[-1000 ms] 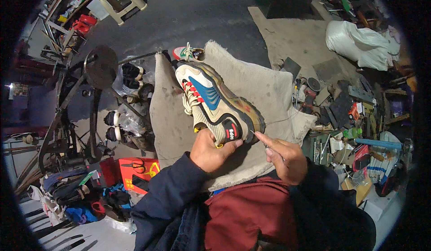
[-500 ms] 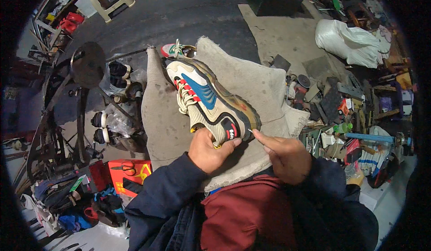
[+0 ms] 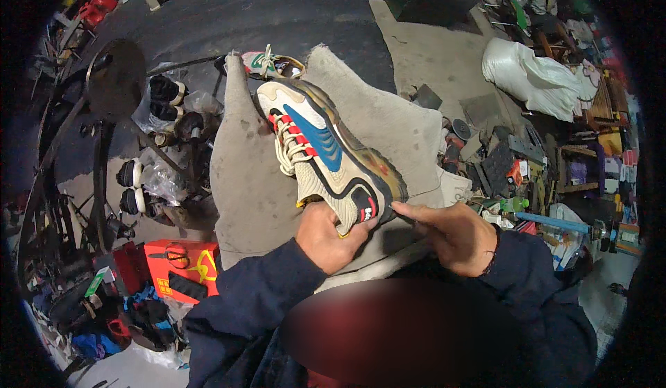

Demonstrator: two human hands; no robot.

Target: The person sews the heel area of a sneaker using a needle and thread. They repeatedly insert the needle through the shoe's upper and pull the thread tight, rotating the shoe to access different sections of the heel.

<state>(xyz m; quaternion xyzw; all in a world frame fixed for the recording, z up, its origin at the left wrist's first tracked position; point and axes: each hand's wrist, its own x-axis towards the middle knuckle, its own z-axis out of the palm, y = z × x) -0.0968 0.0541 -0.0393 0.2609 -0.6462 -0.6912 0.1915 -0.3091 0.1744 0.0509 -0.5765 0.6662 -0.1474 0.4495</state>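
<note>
A beige sneaker (image 3: 327, 138) with a blue side panel, red lace loops and cream laces lies on its side over my lap, toe pointing away. Its thick dark sole (image 3: 368, 159) faces right. My left hand (image 3: 329, 237) grips the heel collar, thumb pressed along the heel beside the black-and-red patch. At the heel end of the sole is my right hand (image 3: 454, 235), its index finger reaching to the sole edge and the other fingers curled in. Whatever those fingers hold is hidden. A thin dark thread runs from the sole across the cloth.
A stained grey cloth (image 3: 243, 159) covers my lap, with another sneaker (image 3: 270, 63) beyond it. Left are a black metal machine (image 3: 114, 76), bagged shoes (image 3: 166, 100) and a red box (image 3: 182, 266) with scissors on it. Tools (image 3: 499, 152) and a white sack (image 3: 531, 76) crowd the right.
The view has shifted slightly. A small white tip seen earlier beside my right fingertip at the heel no longer shows. My left hand keeps its grip on the sneaker.
</note>
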